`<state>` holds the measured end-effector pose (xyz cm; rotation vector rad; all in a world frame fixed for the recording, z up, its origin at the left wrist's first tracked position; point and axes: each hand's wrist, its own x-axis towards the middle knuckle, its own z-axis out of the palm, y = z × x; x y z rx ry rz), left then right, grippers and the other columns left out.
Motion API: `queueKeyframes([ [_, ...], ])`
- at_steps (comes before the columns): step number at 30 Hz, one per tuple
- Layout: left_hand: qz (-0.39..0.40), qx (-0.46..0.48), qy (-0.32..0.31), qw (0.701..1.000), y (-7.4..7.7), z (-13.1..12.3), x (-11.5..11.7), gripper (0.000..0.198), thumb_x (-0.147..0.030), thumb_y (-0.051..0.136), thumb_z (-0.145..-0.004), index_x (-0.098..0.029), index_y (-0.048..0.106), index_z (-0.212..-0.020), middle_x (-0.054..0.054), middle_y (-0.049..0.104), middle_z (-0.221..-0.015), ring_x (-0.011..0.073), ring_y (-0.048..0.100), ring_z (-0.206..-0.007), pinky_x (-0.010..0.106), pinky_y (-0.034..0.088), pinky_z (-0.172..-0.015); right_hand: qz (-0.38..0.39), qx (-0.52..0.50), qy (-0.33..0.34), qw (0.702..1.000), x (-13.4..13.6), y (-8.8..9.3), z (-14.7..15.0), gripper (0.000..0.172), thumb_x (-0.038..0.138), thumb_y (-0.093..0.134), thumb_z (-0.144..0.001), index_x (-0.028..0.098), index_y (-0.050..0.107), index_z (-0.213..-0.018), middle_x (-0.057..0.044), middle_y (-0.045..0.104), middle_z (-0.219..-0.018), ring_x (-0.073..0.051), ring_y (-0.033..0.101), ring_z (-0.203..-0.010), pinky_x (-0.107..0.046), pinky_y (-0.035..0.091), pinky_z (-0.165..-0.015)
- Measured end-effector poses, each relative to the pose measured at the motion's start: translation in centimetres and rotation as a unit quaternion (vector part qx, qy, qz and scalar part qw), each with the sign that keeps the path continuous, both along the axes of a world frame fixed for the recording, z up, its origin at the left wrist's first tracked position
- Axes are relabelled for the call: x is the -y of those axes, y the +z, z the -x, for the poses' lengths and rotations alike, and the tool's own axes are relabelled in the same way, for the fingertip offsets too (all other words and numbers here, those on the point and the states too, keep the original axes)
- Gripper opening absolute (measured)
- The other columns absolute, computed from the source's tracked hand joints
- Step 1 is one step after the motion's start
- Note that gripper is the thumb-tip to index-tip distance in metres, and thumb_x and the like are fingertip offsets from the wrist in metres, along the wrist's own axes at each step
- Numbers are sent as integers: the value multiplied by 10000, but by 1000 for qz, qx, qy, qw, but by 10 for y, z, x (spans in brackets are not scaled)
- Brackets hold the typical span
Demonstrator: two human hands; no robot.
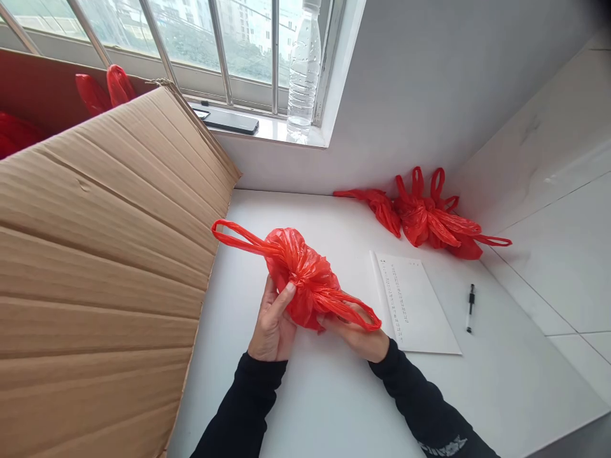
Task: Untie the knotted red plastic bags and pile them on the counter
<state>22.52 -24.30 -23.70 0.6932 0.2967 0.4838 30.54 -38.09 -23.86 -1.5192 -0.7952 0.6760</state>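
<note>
A red plastic bag (pixel 300 270), knotted at its middle, is held over the white table by both my hands. One handle loop sticks out to the upper left, the other to the lower right. My left hand (pixel 274 321) grips the bag's left side, thumb near the knot and the other fingers behind it. My right hand (pixel 358 334) clasps the lower right side, partly covered by the handle loop. What the bag contains is hidden.
A large cardboard box (pixel 109 267) with red bags inside fills the left. More tied red bags (pixel 424 219) lie by the back wall. A paper pad (pixel 420 305) and a pen (pixel 470 308) lie rightward. On the windowsill are a bottle (pixel 304 76) and a phone (pixel 229 119).
</note>
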Motion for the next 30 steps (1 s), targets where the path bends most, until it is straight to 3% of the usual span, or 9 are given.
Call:
queueKeyframes([
  [2, 7, 6, 4, 1000, -1, -1, -1, 479, -313, 639, -856, -352, 514, -1316, 26, 605, -1303, 259, 593, -1158, 408, 506, -941, -5, 16, -14, 1000, 2, 2, 0, 113, 370, 647, -863, 289, 723, -883, -22, 689, -934, -248, 640, -877, -416, 531, -851],
  [5, 32, 4, 7, 999, -3, -1, -4, 450, -311, 624, -877, -377, 514, -1309, 2, 613, -1300, 221, 617, -1129, 373, 511, -938, -33, 3, -67, 997, 5, -5, -4, 277, 420, 493, -938, 277, 727, -977, -45, 701, -994, -275, 618, -1006, -451, 482, -943],
  [7, 59, -2, 14, 998, -2, 0, -6, 424, -289, 602, -893, -369, 528, -1303, -7, 626, -1289, 213, 621, -1127, 356, 516, -934, -85, -36, -109, 990, 6, -12, -11, 361, 417, 405, -949, 254, 717, -1028, -61, 696, -1066, -288, 611, -1050, -447, 504, -893],
  [12, 104, -3, 24, 994, 1, 2, -8, 336, -343, 570, -896, -260, 625, -1218, 31, 672, -1228, 262, 626, -1119, 382, 539, -911, -183, -129, -196, 955, 10, -16, -26, 322, 339, 412, -902, 241, 633, -1114, -69, 700, -1053, -259, 649, -958, -390, 535, -762],
  [15, 91, -10, 6, 996, 0, 2, -5, 330, -401, 601, -872, -248, 658, -1159, 43, 711, -1132, 278, 657, -1058, 398, 549, -890, -169, -194, -176, 950, 8, -12, -28, 358, 426, 390, -934, 232, 608, -1141, -80, 712, -992, -245, 659, -873, -376, 543, -725],
  [18, 25, -23, -57, 998, -4, 1, -1, 342, -335, 697, -811, -245, 660, -1139, 43, 734, -1026, 282, 681, -996, 395, 548, -867, -141, -183, -147, 962, 4, -8, -23, 464, 548, 365, -952, 226, 604, -1183, -92, 688, -1069, -242, 643, -930, -351, 542, -734],
  [22, -100, -48, -121, 986, -8, -1, 4, 346, -311, 709, -813, -238, 662, -1148, 71, 721, -1080, 285, 679, -996, 381, 543, -839, -123, -118, -133, 976, -1, -7, -17, 308, 471, 571, -903, 247, 623, -1108, -53, 673, -1090, -232, 629, -1005, -352, 505, -886],
  [26, -164, -54, -116, 978, -9, -1, 5, 363, -346, 687, -832, -234, 649, -1176, 88, 688, -1172, 284, 661, -1031, 373, 529, -861, -132, -104, -124, 978, 0, -6, -18, 203, 402, 613, -898, 248, 626, -1028, -33, 675, -1048, -220, 635, -990, -346, 501, -896],
  [30, -106, -53, -74, 990, -8, -2, 4, 386, -339, 681, -838, -236, 624, -1206, 76, 701, -1136, 275, 669, -1009, 374, 530, -853, -122, -120, -61, 983, 1, -3, -17, 294, 391, 575, -924, 260, 585, -1187, -49, 669, -1099, -220, 636, -1008, -369, 504, -906],
])
